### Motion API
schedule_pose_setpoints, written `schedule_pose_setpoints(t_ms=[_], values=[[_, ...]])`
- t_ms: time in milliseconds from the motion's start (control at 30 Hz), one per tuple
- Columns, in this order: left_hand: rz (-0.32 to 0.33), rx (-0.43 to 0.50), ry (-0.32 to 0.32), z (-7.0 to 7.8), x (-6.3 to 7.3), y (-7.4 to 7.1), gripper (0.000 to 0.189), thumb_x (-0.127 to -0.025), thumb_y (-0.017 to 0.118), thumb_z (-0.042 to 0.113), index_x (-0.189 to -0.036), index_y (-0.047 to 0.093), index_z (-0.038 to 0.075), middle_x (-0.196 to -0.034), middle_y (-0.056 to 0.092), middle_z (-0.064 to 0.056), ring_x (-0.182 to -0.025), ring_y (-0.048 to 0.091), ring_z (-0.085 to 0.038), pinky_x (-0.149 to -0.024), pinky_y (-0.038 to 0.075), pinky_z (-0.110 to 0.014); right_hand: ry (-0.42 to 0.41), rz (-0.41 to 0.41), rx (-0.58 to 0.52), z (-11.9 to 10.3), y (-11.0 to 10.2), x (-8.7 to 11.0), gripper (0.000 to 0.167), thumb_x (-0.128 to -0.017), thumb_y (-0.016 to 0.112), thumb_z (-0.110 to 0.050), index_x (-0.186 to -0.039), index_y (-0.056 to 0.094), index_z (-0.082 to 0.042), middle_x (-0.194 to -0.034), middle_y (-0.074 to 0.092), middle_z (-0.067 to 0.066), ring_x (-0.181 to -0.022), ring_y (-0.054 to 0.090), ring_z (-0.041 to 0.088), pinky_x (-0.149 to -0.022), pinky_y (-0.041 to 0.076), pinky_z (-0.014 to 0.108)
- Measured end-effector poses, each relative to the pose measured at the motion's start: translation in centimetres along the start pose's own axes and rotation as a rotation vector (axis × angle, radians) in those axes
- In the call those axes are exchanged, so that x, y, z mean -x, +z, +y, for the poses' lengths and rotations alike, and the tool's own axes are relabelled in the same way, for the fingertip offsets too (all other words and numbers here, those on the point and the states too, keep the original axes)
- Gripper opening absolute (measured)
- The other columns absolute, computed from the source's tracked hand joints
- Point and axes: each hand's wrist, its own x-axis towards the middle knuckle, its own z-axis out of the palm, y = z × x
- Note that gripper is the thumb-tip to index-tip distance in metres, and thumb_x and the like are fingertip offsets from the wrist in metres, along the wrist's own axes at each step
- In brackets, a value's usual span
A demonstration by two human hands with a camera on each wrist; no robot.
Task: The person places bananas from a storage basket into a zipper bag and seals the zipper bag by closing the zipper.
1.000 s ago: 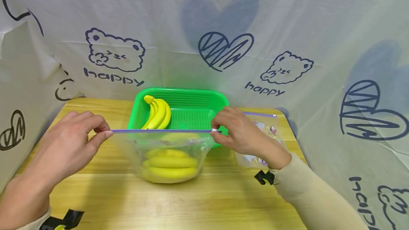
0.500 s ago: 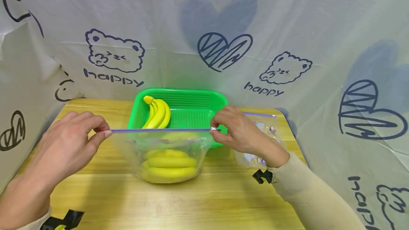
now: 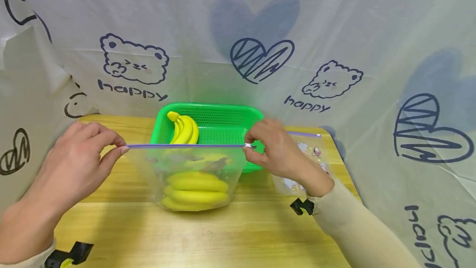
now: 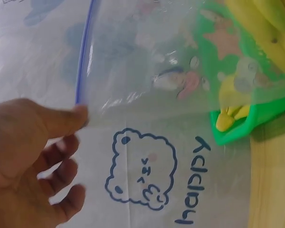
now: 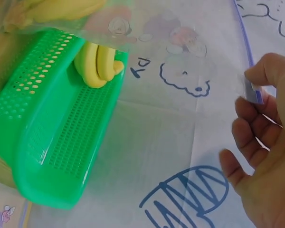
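A clear zip bag with a purple zip strip hangs between both hands, its top edge pulled straight. Inside it lies a bunch of bananas at the bottom. My left hand pinches the strip's left corner between thumb and forefinger. At the other end my right hand pinches the white slider at the strip's right corner. In the right wrist view the other fingers of that hand are loosely bent below the strip. Printed cartoon figures show on the bag in the left wrist view.
Behind the bag stands a green perforated basket with another banana bunch at its left end. A second printed zip bag lies flat to the right on the wooden table. Patterned cloth surrounds the table.
Both hands have lifted the bag's top edge slightly, and the bananas inside have shifted a little. Both hands keep their pinch on the corners.
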Motion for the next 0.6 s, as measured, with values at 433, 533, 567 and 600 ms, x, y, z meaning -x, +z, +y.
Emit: schedule_pose_setpoints(t_ms=[433,533,567,600], values=[[-0.568,-0.02,0.006,-0.6,2.9,-2.2,0.023,-0.087,0.085,0.027,-0.087,0.064,0.034,-0.095,0.059,0.019,-0.092,0.055,-0.012,-0.071,0.048,-0.034,0.061,-0.443,-0.18,-3.7,0.6,2.2,0.009,-0.089,0.066,-0.014,-0.094,0.06,-0.018,-0.102,0.061,-0.008,-0.097,0.054,0.014,-0.088,0.047,0.031],[-0.679,0.012,0.037,-0.8,3.6,-2.1,0.026,-0.087,0.085,0.032,-0.087,0.06,0.039,-0.094,0.056,0.024,-0.088,0.052,-0.002,-0.071,0.048,-0.03,0.074,-0.578,-0.218,-4.6,1.2,2.6,0.011,-0.089,0.067,-0.015,-0.091,0.057,-0.02,-0.111,0.065,-0.008,-0.103,0.057,0.01,-0.094,0.049,0.028],[-0.724,0.03,0.043,-0.9,3.8,-2.1,0.026,-0.087,0.085,0.033,-0.088,0.06,0.039,-0.095,0.055,0.025,-0.087,0.051,-0.001,-0.071,0.048,-0.029,0.069,-0.613,-0.224,-4.8,1.5,2.9,0.012,-0.09,0.067,-0.015,-0.089,0.056,-0.021,-0.114,0.066,-0.007,-0.106,0.057,0.008,-0.097,0.049,0.027],[-0.768,0.047,0.046,-1.0,4.0,-2.0,0.026,-0.087,0.085,0.033,-0.088,0.06,0.04,-0.094,0.055,0.025,-0.085,0.05,0.001,-0.07,0.048,-0.028,0.057,-0.638,-0.23,-5.0,1.7,3.1,0.013,-0.09,0.067,-0.016,-0.088,0.055,-0.021,-0.118,0.067,-0.006,-0.11,0.058,0.008,-0.101,0.049,0.027]])
